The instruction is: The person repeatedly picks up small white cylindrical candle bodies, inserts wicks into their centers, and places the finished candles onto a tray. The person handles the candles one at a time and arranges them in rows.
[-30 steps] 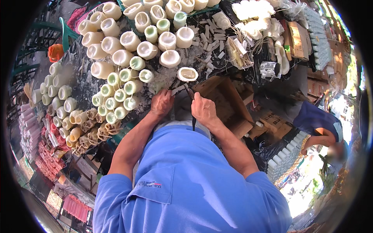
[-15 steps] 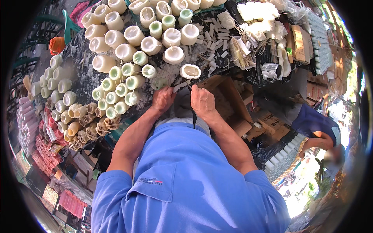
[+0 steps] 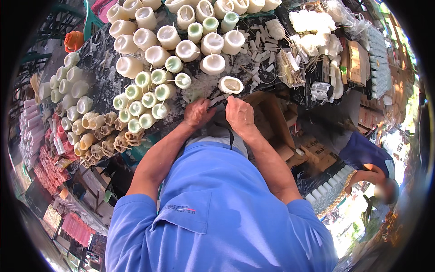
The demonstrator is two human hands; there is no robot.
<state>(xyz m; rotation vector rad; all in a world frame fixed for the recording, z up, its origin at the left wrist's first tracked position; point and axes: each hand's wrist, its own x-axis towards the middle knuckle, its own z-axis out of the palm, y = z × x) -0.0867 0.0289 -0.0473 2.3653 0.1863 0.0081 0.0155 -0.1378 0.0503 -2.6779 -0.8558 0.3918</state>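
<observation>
My left hand is closed at the table's near edge around one end of a flat, pale strip. I cannot tell whether it is a blade or a piece of wax. My right hand is closed with its fingertips at the strip's other end; what they grip is hidden. Just beyond them stands an oval white candle with a darker, sunken top. Other white candles and smaller pale green candles, several with wicks showing, stand farther out and to the left.
Wax scraps litter the dark table. White bundled material lies at the far right. Below the table's edge is an open cardboard box. Another person bends over rows of white candles at right.
The table and its candles have shifted slightly right in view, as have both my hands. My hands stay close together with the strip between them.
</observation>
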